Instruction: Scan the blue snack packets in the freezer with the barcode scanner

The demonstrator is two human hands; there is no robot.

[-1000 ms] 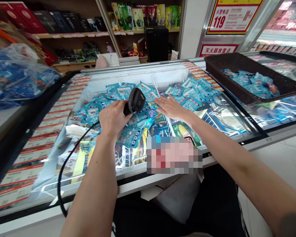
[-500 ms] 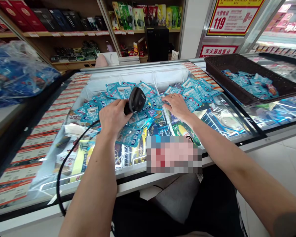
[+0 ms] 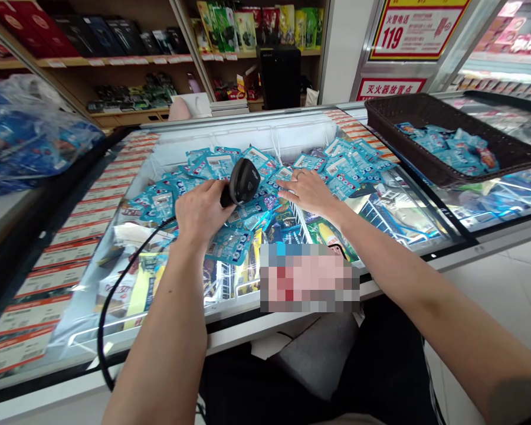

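Observation:
A black barcode scanner (image 3: 244,182) is gripped by its handle in my left hand (image 3: 202,209), its head pointing away and to the right. From it a black cable (image 3: 123,277) runs down past my left forearm. Small blue packets (image 3: 219,165) lie spread over the freezer's glass top (image 3: 287,133). My right hand (image 3: 307,190) rests low over the packets right of the scanner, fingers stretched out and spread, fingertips at a packet. One blue packet (image 3: 230,245) lies below the scanner, nearer the front edge. More packets (image 3: 349,162) are heaped right of my right hand.
A dark woven basket (image 3: 442,118) with blue packets stands at the right. On the left is a clear plastic bag (image 3: 35,130) of blue packages. Price labels (image 3: 77,242) line the freezer's left side. A blurred-out object (image 3: 310,277) lies at the front edge. Stocked shelves (image 3: 137,62) stand behind.
My right hand has shifted slightly left over the packets, toward the scanner. My left hand still holds the scanner in nearly the same place; the whole view has drifted a little.

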